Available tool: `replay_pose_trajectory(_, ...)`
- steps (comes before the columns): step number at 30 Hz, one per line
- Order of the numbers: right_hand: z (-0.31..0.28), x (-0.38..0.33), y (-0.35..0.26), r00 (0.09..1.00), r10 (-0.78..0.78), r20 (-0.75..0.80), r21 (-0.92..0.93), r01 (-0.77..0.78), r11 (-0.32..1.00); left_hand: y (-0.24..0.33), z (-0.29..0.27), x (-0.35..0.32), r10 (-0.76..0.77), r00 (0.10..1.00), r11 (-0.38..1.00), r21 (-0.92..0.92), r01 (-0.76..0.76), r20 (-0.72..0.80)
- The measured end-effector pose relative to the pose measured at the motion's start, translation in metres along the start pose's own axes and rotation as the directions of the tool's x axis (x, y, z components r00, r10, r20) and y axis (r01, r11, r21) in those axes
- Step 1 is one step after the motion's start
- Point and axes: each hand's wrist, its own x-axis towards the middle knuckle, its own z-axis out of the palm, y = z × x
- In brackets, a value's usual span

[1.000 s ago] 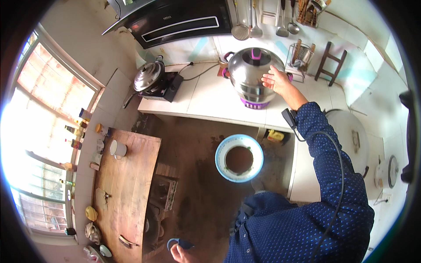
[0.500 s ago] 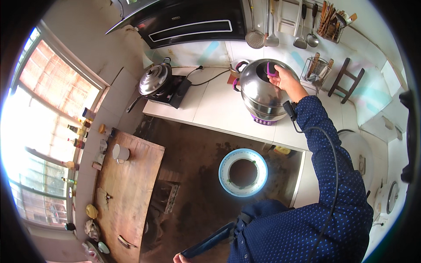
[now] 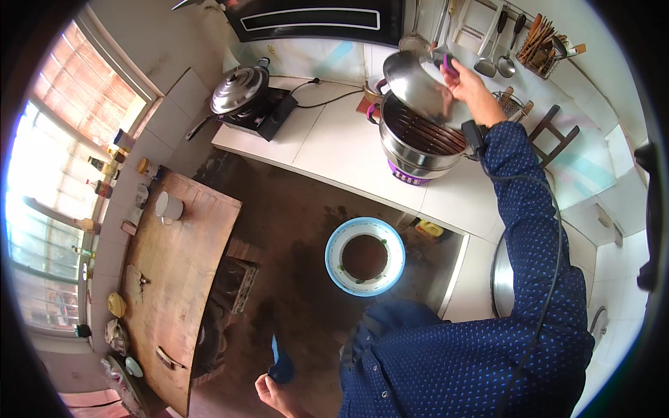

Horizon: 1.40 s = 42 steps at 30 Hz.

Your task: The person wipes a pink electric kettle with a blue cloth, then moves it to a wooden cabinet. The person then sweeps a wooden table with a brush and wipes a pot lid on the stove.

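Note:
My right hand (image 3: 471,89) is closed round the purple handle of a domed steel lid (image 3: 422,82). The lid is tilted up over a wide steel pot (image 3: 418,159) with purple side handles and a purple base. Dark slats (image 3: 432,132) show inside the pot, partly hidden by the lid. Low in the view, my left hand (image 3: 273,394) pinches a narrow dark blue piece of cloth (image 3: 281,364), apart from the counter. The cloth's full shape cannot be made out.
A lidded wok (image 3: 240,90) stands on a black cooker at the counter's left. A blue-rimmed white basin (image 3: 366,287) is on the floor. The wooden table (image 3: 188,272) at left carries a white mug (image 3: 169,206). Utensils (image 3: 498,52) hang at the back wall.
My right hand has lifted and tilted the lid off the pot, so its inside shows. My left hand has risen with the blue cloth, which looked like a long strap before.

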Motion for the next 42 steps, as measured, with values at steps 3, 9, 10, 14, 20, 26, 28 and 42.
replay_pose_trajectory(3, 0.015, -0.004, -0.024, 0.996, -0.086, -0.009, -0.015, 0.086, 0.996, -0.005, 0.004, -0.004, 0.053, 0.998, 0.997, -0.053, -0.052, 0.016)
replay_pose_trajectory(9, 0.012, -0.015, -0.019, 0.993, -0.105, -0.063, -0.032, 0.103, 0.994, -0.017, 0.005, -0.008, 0.014, 1.000, 0.998, -0.055, -0.014, -0.002)
replay_pose_trajectory(10, 0.010, -0.015, -0.013, 0.991, -0.107, -0.085, -0.049, 0.103, 0.993, -0.019, 0.003, -0.008, 0.012, 1.000, 0.999, -0.053, -0.012, 0.001)
replay_pose_trajectory(14, -0.001, -0.017, 0.017, 0.993, -0.113, -0.042, -0.051, 0.110, 0.993, -0.020, -0.001, -0.005, 0.043, 0.999, 0.999, -0.010, -0.043, -0.007)
replay_pose_trajectory(20, -0.003, -0.023, 0.048, 0.977, -0.114, -0.182, -0.100, 0.097, 0.990, -0.002, 0.006, -0.005, 0.040, 0.999, 0.996, 0.078, -0.039, -0.009)
replay_pose_trajectory(26, -0.007, -0.031, 0.076, 0.968, -0.140, -0.209, -0.133, 0.114, 0.985, 0.016, 0.017, -0.004, 0.075, 0.997, 0.995, 0.070, -0.077, 0.022)
replay_pose_trajectory(28, -0.012, -0.030, 0.087, 0.968, -0.127, -0.217, -0.145, 0.097, 0.985, 0.020, 0.020, -0.004, 0.064, 0.997, 0.996, 0.066, -0.066, 0.037)
replay_pose_trajectory(42, -0.143, 0.119, 0.115, 0.985, 0.090, 0.146, -0.226, -0.055, 0.972, -0.012, -0.003, 0.016, 0.118, 0.993, 0.991, -0.061, -0.118, -0.002)
